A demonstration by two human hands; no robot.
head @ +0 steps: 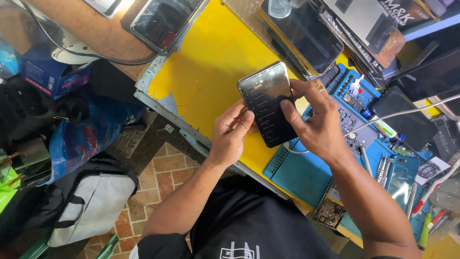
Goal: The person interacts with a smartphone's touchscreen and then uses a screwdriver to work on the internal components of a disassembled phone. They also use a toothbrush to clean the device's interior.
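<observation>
A black smartphone (266,100) with a lit dark screen is held over the yellow worktable (206,67). My left hand (231,134) grips its lower left edge. My right hand (317,122) holds the right side, with the thumb pressed on the screen and a ring on one finger. A white cable (397,114) runs from the right toward the phone's lower end, behind my right hand.
A blue repair mat (306,172) carries tweezers (383,168), small parts and a bare circuit board (328,212). Several phones and screens lie at the table's far edge (306,29). Bags (86,201) sit on the tiled floor to the left.
</observation>
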